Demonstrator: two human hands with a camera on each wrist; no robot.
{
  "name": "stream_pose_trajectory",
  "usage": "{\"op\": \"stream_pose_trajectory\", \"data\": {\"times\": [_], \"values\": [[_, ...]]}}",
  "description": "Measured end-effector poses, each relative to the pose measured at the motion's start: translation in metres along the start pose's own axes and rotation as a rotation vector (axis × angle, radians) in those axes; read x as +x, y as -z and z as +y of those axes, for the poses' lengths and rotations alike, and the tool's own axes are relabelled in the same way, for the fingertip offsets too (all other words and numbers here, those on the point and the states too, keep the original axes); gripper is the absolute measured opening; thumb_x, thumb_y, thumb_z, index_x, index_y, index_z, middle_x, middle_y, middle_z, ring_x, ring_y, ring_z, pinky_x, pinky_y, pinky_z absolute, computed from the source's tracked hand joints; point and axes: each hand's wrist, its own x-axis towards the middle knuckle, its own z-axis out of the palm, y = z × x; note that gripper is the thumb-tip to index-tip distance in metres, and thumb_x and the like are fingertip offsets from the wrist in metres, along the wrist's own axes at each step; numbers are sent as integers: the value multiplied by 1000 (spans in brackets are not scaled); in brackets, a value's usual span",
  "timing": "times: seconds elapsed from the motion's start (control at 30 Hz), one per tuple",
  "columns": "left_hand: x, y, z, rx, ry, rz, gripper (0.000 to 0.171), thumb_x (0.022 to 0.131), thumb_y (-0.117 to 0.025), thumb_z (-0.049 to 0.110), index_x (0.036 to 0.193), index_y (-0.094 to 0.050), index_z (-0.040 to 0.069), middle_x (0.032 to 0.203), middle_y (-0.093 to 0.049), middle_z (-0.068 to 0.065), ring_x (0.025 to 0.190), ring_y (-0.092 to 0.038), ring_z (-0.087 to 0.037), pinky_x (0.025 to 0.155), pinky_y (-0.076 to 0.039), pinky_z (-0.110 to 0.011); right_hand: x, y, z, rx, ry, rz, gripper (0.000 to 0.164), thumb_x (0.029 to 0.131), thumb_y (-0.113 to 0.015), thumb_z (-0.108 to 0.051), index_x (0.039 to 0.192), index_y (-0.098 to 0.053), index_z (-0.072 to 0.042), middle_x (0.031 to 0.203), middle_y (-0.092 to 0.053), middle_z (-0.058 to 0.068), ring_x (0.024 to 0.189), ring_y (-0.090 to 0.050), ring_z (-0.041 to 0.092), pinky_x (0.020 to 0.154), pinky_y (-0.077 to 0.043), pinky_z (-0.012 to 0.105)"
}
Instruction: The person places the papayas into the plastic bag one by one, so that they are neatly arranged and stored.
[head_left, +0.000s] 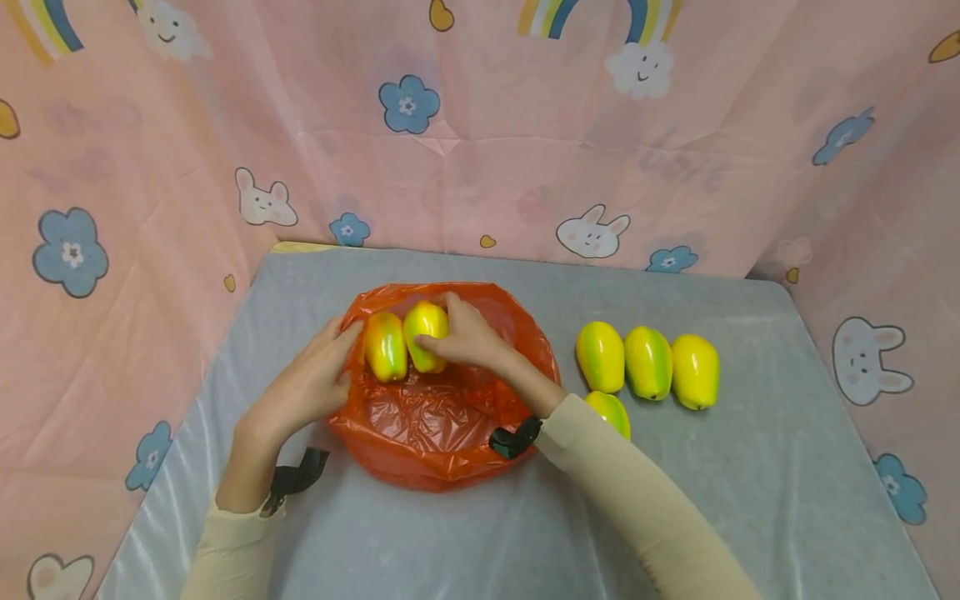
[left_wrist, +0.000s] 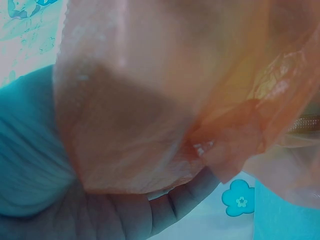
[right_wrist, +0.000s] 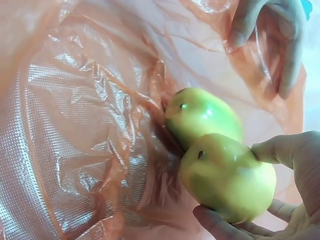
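A red plastic bag [head_left: 442,467] stands wide open on the table. My left hand [head_left: 311,379] holds its left rim, and in the left wrist view the thin film [left_wrist: 135,125] hangs across the palm. With thumb and fingers, my right hand [head_left: 472,333] grips a yellow-green papaya [head_left: 426,333] inside the bag's opening. Beside it, touching in the right wrist view, another papaya [right_wrist: 202,116] lies in the bag. The right thumb is on one side of the gripped fruit, the fingers on the other.
Three papayas [head_left: 648,362] lie in a row on the grey cloth-covered table [head_left: 780,467], right of the bag. One more papaya [head_left: 609,412] sits nearer, partly hidden by the right sleeve [head_left: 622,475]. A pink patterned curtain [head_left: 480,167] surrounds the table's back and sides.
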Motion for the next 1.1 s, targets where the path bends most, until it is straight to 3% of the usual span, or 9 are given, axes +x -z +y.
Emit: {"op": "stream_pose_trajectory", "data": {"times": [0.5, 1.1], "values": [[1, 0, 0, -2, 5, -10, 77, 87, -58, -14, 160, -36, -6, 162, -39, -29, 146, -43, -46, 122, -38, -67, 7, -12, 11, -32, -38, 17, 71, 95, -76, -34, 147, -47, 4, 136, -63, 21, 116, -66, 33, 95, -62, 42], [0, -1, 1, 1, 8, -12, 78, 87, -57, -14, 161, -35, -6, 161, -41, -28, 146, -43, -45, 122, -39, -66, -1, -15, 17, -14, -43, 29, 78, 97, -73, -40, 157, -42, -1, 142, -61, 21, 124, -62, 35, 100, -60, 46]]}}
